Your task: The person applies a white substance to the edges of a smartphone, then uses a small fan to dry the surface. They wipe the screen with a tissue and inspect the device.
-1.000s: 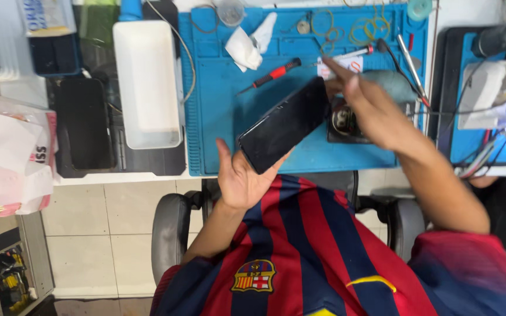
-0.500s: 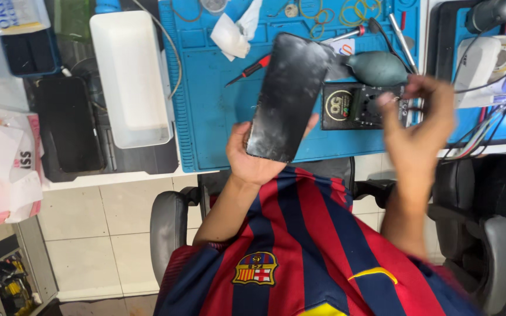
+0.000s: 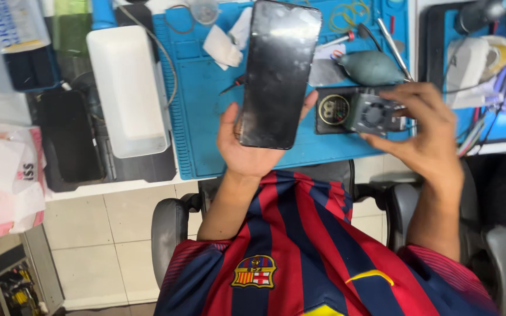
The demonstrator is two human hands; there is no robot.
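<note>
Head view. We note the left hand (image 3: 253, 143) raised palm-up from a bent forearm, fingers spread, grasping a dark phone panel (image 3: 279, 73) by its lower end; the thumb lies along the panel's left edge and a fingertip shows past its right edge. The panel stands nearly upright, tilted slightly to the right, its glossy face toward the camera and smudged near the bottom.

We note the right hand (image 3: 426, 131) reaching forward from an extended forearm, wrist flexed, fingers curled over a small grey fan unit (image 3: 373, 114) and gripping it at its right side. The fan unit sits just right of the phone panel, partly over a black box with a round dial (image 3: 334, 109), the two touching.

Beyond both hands lies the blue work mat (image 3: 206, 117) on the counter (image 3: 112, 187). Past the right hand: a grey-green rubber air blower (image 3: 373, 67) and tweezers (image 3: 395, 42). Past the left hand: a crumpled white tissue (image 3: 222, 47) and a red-handled screwdriver (image 3: 229, 88), its handle partly hidden behind the panel. Well left of the left hand: a white rectangular tray (image 3: 127, 88) and a black slab (image 3: 68, 137) lying flat.

Below the hands, a red-and-blue striped shirt (image 3: 300, 251) and grey chair armrests (image 3: 168, 234).
</note>
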